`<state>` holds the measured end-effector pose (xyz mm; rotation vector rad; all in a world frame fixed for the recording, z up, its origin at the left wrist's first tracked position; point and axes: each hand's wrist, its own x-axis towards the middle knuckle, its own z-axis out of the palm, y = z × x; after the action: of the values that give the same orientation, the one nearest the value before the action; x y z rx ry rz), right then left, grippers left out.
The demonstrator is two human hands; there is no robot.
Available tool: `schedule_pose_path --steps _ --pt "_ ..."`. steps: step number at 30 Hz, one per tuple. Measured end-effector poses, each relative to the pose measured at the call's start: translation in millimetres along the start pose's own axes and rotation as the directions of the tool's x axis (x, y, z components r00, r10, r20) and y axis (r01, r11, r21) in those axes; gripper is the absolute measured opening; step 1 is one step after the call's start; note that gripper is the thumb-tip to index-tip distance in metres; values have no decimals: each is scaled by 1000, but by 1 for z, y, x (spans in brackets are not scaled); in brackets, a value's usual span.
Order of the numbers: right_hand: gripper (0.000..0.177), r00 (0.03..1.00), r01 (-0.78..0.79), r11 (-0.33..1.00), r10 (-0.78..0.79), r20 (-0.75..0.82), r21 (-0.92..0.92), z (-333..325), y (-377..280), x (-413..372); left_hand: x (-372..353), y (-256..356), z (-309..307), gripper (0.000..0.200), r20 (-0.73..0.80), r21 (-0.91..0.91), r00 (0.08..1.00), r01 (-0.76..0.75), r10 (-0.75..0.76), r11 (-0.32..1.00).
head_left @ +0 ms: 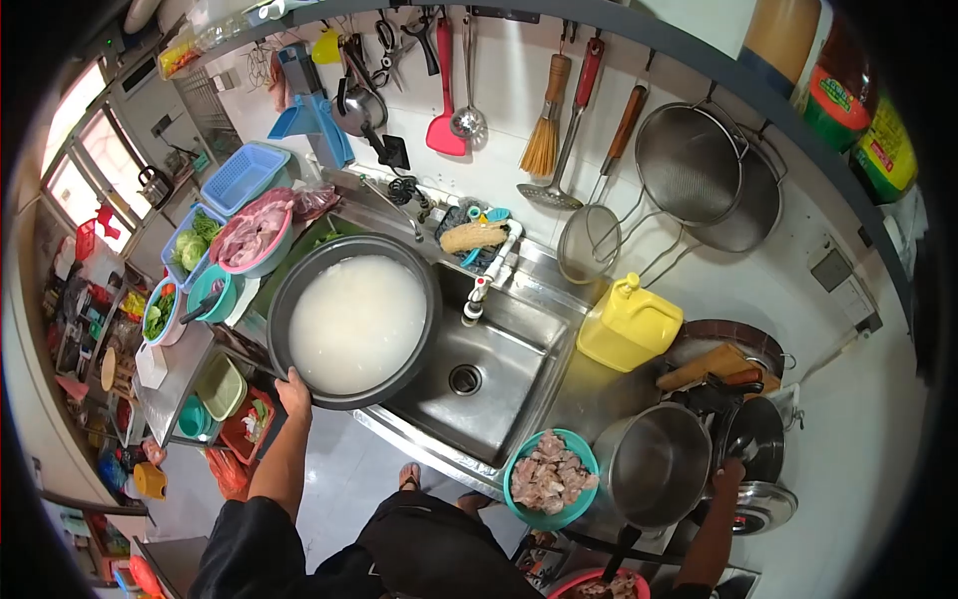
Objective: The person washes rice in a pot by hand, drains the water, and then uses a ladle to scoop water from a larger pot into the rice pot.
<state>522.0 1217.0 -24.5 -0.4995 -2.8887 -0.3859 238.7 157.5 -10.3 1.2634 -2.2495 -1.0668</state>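
Note:
A large dark grey pot (431, 329) full of cloudy whitish water (357, 324) stands over the left part of the sink. My left hand (292, 392) grips its near rim. On the right, my right hand (729, 473) is closed beside a black wok (766, 439). A shiny bit shows at its fingertips, but I cannot make out what it holds. Left of that hand sits an empty deep metal pot (659, 467). A teal bowl (564, 507) of chopped raw meat (551, 472) stands beside the metal pot. A metal lid (770, 507) lies below the wok.
The steel sink (449, 419) has a white-and-red tap (479, 290) over it. A yellow jug (629, 324) stands at its right. Strainers (691, 165) and utensils hang on the wall. Bowls of raw meat (254, 235) and vegetables (190, 250) stand at the left.

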Motion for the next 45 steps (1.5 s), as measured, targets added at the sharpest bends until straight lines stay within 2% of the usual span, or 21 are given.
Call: schedule_pose_path --steps 3,4,5,7,8,9,10,12,13,16,18,19,22,23,25,27,28,31,34,37,45 --pt "11 872 -41 992 93 481 -117 90 64 12 -15 23 -13 68 17 112 998 65 -67 992" --pt "11 739 -473 866 290 608 162 82 60 20 -18 30 -15 67 19 154 995 90 -94 984" --pt "10 553 -811 491 466 691 318 74 55 29 -19 33 -16 69 22 182 994 104 -110 978" --pt "7 285 -856 -245 510 812 455 45 36 28 -15 31 -14 70 3 205 993 113 -116 972" --pt "9 709 -685 267 460 535 678 43 43 26 -12 28 -11 70 -5 215 993 117 -119 970" --pt "10 964 -263 672 169 203 692 47 55 18 -9 23 -10 71 -4 225 995 102 -104 969" --pt "12 963 262 830 -261 -73 492 54 66 9 -7 21 -10 72 0 224 995 101 -104 969" --pt "10 972 -224 303 137 190 926 95 82 5 -5 20 -9 72 11 220 995 99 -104 971" --pt "10 927 -342 -50 147 346 938 94 79 9 -1 18 -7 72 15 215 993 110 -116 970" --pt "12 807 -351 -855 -69 586 382 45 44 19 7 7 -6 72 26 200 988 143 -151 969" --pt "14 944 -182 -189 240 225 965 56 30 11 9 9 -4 72 34 170 985 160 -168 972" --pt "16 969 -37 253 244 -27 967 59 26 6 9 8 -3 72 33 167 985 159 -167 973" --pt "20 950 -148 246 305 69 958 33 5 -6 7 10 -5 71 26 185 986 156 -163 970" --pt "18 893 -182 -133 392 221 974 29 3 -12 3 14 -7 71 25 212 987 150 -159 966" --pt "14 758 -72 -780 362 543 622 23 2 -29 -1 26 -11 72 28 244 989 134 -145 960" --pt "16 730 6 -919 273 627 394 -31 -22 -38 -2 33 -15 73 32 262 991 118 -131 958" --pt "18 718 46 -962 218 661 268 -66 -42 -42 4 31 -15 73 48 232 993 89 -103 969" --pt "20 839 -77 -791 276 468 606 -108 -67 -55 28 27 -19 72 93 146 995 27 -41 989" --pt "20 884 -39 -794 255 391 606 -141 -83 -65 72 17 -9 74 89 157 995 -60 46 986" --pt "21 789 -130 -952 69 611 276 -175 -78 -75 99 33 -14 75 142 158 983 -141 119 977" --pt "17 720 -92 -900 235 653 426 -278 -151 -100 163 69 -4 71 309 52 918 -277 248 960"
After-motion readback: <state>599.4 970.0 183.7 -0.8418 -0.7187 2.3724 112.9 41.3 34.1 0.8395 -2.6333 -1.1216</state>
